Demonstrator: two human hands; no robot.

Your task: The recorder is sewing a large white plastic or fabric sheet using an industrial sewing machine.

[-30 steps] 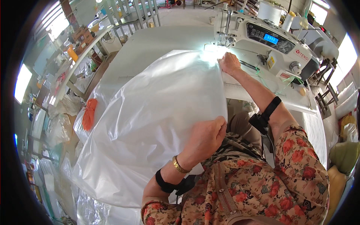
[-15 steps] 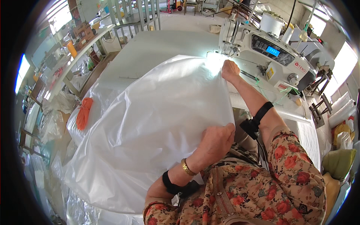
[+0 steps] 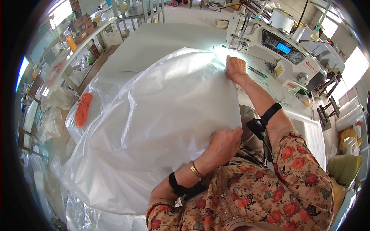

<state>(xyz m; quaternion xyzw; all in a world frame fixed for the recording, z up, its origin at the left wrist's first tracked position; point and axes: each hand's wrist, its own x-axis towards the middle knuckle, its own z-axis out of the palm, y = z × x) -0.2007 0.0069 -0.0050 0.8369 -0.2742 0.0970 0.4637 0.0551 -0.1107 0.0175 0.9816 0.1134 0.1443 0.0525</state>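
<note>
A large sheet of white plastic point(image 3: 169, 115) spreads over the sewing table and hangs down toward my lap. My right hand point(image 3: 236, 68) pinches its right edge close to the lit needle area of a white sewing machine point(image 3: 285, 50). Lower along that same edge, my left hand point(image 3: 224, 145) is closed on the plastic near my body. Bright lamp glare hides the needle and presser foot. Beside my right hand, a dark slim tool point(image 3: 256, 71), perhaps thread snips, lies on the table with green thread near it.
An orange bundle of strands point(image 3: 83, 109) lies on clear plastic at the left. Farther left stands a long bench point(image 3: 83, 44) with an orange bottle point(image 3: 71, 43). White thread cones point(image 3: 281, 21) sit behind the machine. A dark green cushion-like bundle point(image 3: 345, 169) is at the right.
The view has shifted slightly. Both hands keep their hold on the plastic's right edge, and the sheet's folds have changed a little.
</note>
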